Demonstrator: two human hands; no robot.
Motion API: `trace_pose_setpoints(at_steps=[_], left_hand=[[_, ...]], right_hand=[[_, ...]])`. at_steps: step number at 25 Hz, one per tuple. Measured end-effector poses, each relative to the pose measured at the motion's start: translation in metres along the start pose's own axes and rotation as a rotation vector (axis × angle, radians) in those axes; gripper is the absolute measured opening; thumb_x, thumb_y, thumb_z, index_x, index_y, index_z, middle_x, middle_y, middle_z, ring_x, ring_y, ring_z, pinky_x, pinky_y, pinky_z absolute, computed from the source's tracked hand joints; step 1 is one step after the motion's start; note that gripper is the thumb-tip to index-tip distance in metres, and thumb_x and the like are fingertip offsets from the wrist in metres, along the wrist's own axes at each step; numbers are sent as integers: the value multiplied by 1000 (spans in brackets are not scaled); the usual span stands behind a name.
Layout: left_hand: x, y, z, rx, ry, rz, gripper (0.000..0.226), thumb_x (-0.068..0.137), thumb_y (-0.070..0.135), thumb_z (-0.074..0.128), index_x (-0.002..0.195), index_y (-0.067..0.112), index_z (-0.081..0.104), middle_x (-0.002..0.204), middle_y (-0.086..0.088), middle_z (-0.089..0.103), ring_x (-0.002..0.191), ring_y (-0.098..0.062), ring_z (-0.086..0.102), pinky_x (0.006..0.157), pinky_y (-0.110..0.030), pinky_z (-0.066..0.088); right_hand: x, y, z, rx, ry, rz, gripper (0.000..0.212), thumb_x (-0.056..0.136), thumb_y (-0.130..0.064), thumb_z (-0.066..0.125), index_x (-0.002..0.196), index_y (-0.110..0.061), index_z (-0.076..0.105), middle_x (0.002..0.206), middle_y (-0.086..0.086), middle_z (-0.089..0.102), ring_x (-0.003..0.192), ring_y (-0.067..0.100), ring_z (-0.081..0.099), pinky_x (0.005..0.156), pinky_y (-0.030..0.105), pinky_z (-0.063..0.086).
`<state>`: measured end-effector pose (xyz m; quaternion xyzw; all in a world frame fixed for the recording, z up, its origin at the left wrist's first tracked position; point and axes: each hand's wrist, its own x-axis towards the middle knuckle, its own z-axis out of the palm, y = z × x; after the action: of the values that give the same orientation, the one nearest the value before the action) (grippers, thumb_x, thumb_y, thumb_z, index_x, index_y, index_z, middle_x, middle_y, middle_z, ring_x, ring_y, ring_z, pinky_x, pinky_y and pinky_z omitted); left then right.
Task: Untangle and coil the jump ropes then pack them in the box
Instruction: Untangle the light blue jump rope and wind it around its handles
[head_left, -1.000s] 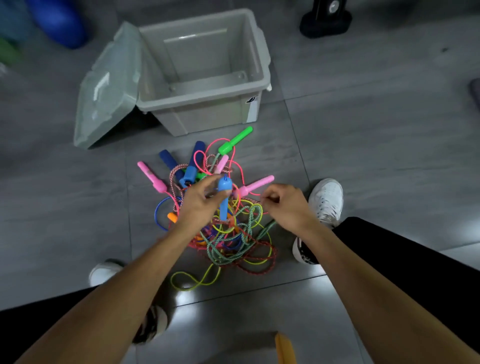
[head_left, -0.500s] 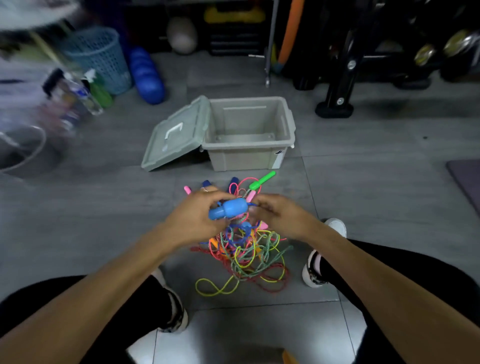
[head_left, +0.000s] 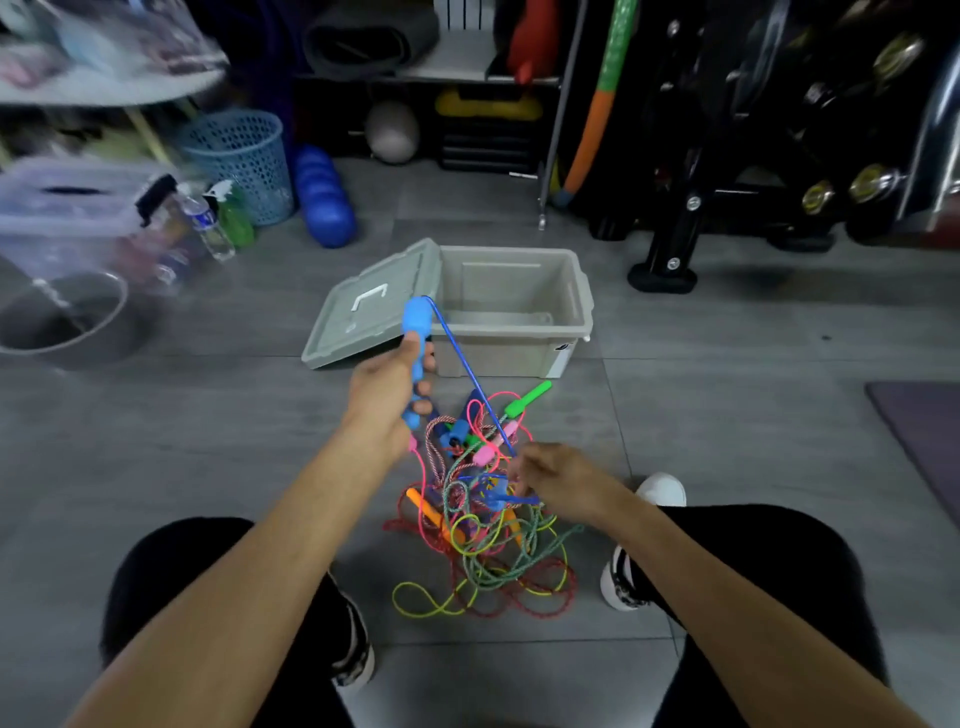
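Observation:
A tangled pile of coloured jump ropes (head_left: 483, 525) lies on the grey floor between my feet, with green (head_left: 527, 397), pink and orange handles sticking out. My left hand (head_left: 387, 397) grips a light blue handle (head_left: 417, 319) and holds it upright above the pile. Its blue cord (head_left: 470, 376) runs taut down to my right hand (head_left: 558, 486), which pinches the cord at the top of the pile. Behind the pile stands the grey box (head_left: 582, 306), with nothing inside and its lid (head_left: 371, 306) hinged open to the left.
A blue mesh basket (head_left: 239, 161), spray bottles (head_left: 226, 218) and a blue roller (head_left: 322, 197) sit at the back left. A black weight rack (head_left: 779, 130) fills the back right. A dark mat edge (head_left: 919, 436) lies at the right. My shoes flank the pile.
My left hand has lifted the blue handle up and turned it upright, pulling its cord taut. My right hand slid down the cord to the pile. The view has tilted up.

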<state>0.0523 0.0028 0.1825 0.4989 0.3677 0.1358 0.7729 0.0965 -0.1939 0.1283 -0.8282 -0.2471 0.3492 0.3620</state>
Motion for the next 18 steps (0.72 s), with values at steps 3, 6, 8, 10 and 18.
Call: trace_pose_setpoints(at_steps=[3, 6, 8, 10, 18], left_hand=[[19, 1, -8, 252, 57, -80, 16, 96, 23, 56, 84, 13, 59, 73, -3, 64, 38, -8, 40, 36, -12, 26], [22, -9, -6, 565, 87, -18, 6, 94, 16, 58, 91, 11, 55, 81, -14, 70, 44, -14, 49, 33, -13, 28], [17, -9, -2, 580, 50, 122, 15, 90, 5, 59, 84, 18, 56, 72, -6, 64, 40, -9, 49, 33, -12, 29], [6, -3, 0, 619, -37, 262, 21, 89, 2, 61, 86, 21, 68, 71, 1, 60, 38, -2, 43, 36, -12, 31], [-8, -5, -1, 760, -316, 412, 19, 83, 14, 73, 95, 27, 76, 88, 6, 71, 77, 0, 60, 76, -15, 45]], right_hand=[[-4, -9, -5, -268, 131, -179, 23, 99, -18, 44, 83, -12, 59, 69, -7, 51, 63, 11, 46, 60, 26, 34], [1, -40, -33, -216, 458, -449, 26, 97, -21, 45, 80, -7, 58, 61, -3, 53, 58, 10, 46, 58, 30, 36], [13, -56, -53, -237, 520, -460, 26, 97, -20, 47, 90, -1, 63, 71, 11, 63, 67, 23, 55, 65, 34, 40], [25, -53, -59, -306, 457, -440, 23, 97, -16, 48, 92, 0, 63, 76, 13, 65, 73, 30, 57, 68, 32, 37], [37, -35, -58, -386, -30, -255, 23, 92, -14, 49, 87, -16, 71, 78, -6, 64, 79, 12, 59, 75, 26, 45]])
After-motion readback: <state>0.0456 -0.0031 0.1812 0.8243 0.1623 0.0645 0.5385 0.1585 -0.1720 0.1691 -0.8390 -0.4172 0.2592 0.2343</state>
